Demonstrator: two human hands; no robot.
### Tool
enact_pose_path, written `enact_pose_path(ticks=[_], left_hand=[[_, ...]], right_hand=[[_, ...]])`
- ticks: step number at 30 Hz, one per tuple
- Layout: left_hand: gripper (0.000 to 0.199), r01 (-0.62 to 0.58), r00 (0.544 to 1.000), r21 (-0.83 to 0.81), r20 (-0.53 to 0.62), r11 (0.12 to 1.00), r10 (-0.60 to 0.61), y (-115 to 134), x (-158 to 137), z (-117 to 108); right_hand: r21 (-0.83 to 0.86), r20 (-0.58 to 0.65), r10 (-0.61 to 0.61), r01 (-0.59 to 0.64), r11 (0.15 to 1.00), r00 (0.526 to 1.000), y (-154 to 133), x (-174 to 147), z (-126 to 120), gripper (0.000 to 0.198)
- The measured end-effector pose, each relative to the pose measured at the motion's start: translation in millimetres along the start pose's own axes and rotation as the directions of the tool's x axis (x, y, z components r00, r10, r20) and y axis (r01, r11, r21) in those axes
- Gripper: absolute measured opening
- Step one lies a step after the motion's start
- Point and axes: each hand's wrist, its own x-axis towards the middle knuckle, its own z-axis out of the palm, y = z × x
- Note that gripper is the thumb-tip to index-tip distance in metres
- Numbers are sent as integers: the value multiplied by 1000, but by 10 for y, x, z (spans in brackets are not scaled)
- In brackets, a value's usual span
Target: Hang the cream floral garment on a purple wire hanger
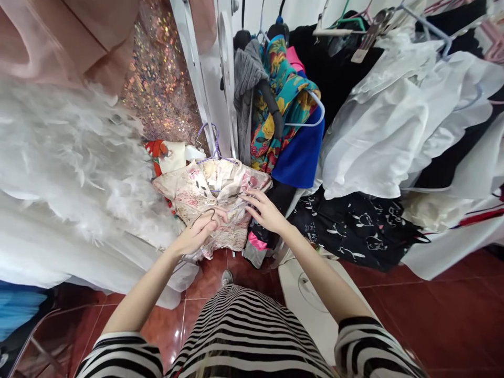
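I held the cream floral-print fabric blouse (pixel 212 202) at chest height in front of the crowded clothes rack, where it hung on a lilac wire hanger (pixel 212 142). My left hand (pixel 199 233) was clenched on the blouse's front, pinching the cloth near a thin dark wire loop (pixel 205 214). My right hand (pixel 265 210) lay released, fingers (pixel 252 198) spread and resting on the blouse's right front panel, grasping nothing.

To do this step well, I judged three points necessary:
1. Keep the pinch on the left side firm, so that the thin cloth did not slide.
2. Smooth with the flat fingers rather than tug, as the fabric looked light.
3. Keep the blouse clear of the white feather-trimmed garment (pixel 71 157) just beside it and the teal floral-print garment (pixel 283 100) behind it, as the hanger's hook could snag either.
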Motion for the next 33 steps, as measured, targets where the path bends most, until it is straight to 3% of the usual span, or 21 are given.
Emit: enact_pose_path(ticks=[5,12,16,19,22,25,33], left_hand=[[56,-49,988,167,-135,985,72,116,-315,-86],[52,28,925,454,-349,891,148,167,-475,-163],[45,184,856,512,-503,839,119,127,-263,-170],[43,348,824,494,-566,797,-8,114,-38,-188],[42,525,750,461,-648,716,-133,122,194,-265],[41,619,693,440,-696,651,-188,115,436,-381],[41,588,745,483,-635,649,-203,-38,993,-507]], right_hand=[[50,6,-56,56,997,998,17,92,46,49],[146,44,-103,95,985,994,-16,71,54,48],[178,76,-90,75,981,993,-46,-7,-20,43],[176,84,-48,33,984,995,-20,-128,-118,41],[171,84,-4,-10,985,996,49,-306,-209,38],[158,75,32,-44,987,997,135,-505,-289,35],[120,-11,186,-184,976,982,299,-813,-515,29]])
